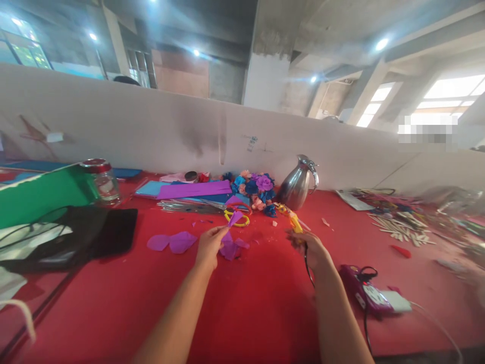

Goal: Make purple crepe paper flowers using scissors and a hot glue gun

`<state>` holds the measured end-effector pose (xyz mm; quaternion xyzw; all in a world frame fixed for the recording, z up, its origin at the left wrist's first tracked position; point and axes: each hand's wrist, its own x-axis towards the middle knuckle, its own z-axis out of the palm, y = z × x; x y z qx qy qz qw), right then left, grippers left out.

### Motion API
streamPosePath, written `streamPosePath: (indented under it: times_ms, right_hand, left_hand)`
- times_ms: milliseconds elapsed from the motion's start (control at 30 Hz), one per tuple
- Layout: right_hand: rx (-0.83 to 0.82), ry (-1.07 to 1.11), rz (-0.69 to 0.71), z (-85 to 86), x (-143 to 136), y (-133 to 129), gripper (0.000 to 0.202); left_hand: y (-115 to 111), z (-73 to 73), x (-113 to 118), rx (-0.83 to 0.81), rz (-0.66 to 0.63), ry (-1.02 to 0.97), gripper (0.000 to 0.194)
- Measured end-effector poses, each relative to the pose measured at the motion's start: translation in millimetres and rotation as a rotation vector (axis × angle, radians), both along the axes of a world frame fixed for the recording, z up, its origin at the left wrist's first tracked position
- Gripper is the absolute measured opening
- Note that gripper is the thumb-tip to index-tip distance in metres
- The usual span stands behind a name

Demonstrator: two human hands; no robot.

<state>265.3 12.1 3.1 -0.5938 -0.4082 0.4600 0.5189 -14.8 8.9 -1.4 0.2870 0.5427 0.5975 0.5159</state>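
Observation:
My left hand (212, 245) pinches a small purple crepe-paper piece (235, 218) between thumb and fingers, perhaps on a thin stem that I cannot make out. Just beyond it lie scissors (242, 222) with yellow handles. More purple paper petals (182, 242) rest on the red table to its left, and others (229, 248) lie close beside its fingertips. Wrapped round a yellow glue gun (296, 222) is my right hand (312, 247), with a black cord trailing down from it. The gun's tip points away, toward the wall.
Paper flowers (257, 187) are heaped beside a steel jug (299, 184). Purple paper strips (193, 189) and thin wires (185, 206) lie left of them. A power strip (367, 293) sits at right, wooden sticks (401, 227) beyond. At left are a jar (102, 182) and black tablet (115, 232).

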Motion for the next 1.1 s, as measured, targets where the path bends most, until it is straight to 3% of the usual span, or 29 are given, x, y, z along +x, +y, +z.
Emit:
streamPosePath:
  times_ms: [100, 233, 400, 700, 833, 1100]
  right_hand:
    - [0.156, 0.331, 0.085, 10.3, -21, -9, 0.027]
    - [0.105, 0.441, 0.164, 15.0, -41, -13, 0.029]
    - [0.167, 0.273, 0.146, 10.5, -57, -18, 0.035]
    - [0.211, -0.004, 0.37, 10.6, -78, -26, 0.036]
    - [0.256, -0.122, 0.375, 3.7, -87, -26, 0.03]
    - [0.304, -0.265, 0.393, -5.9, -93, -28, 0.037]
  left_hand:
    - [0, 0.4, 1, -0.018, -0.009, -0.02, 0.038]
    - [1, 3.6, 2, -0.069, 0.011, -0.058, 0.035]
    - [1, 3.3, 3, -0.072, -0.009, -0.08, 0.034]
    - [2, 0.3, 2, -0.047, -0.027, -0.052, 0.03]
    - [0, 4.1, 3, -0.054, -0.035, -0.057, 0.028]
    - [-2, 6.7, 5, -0.057, -0.021, -0.051, 0.026]
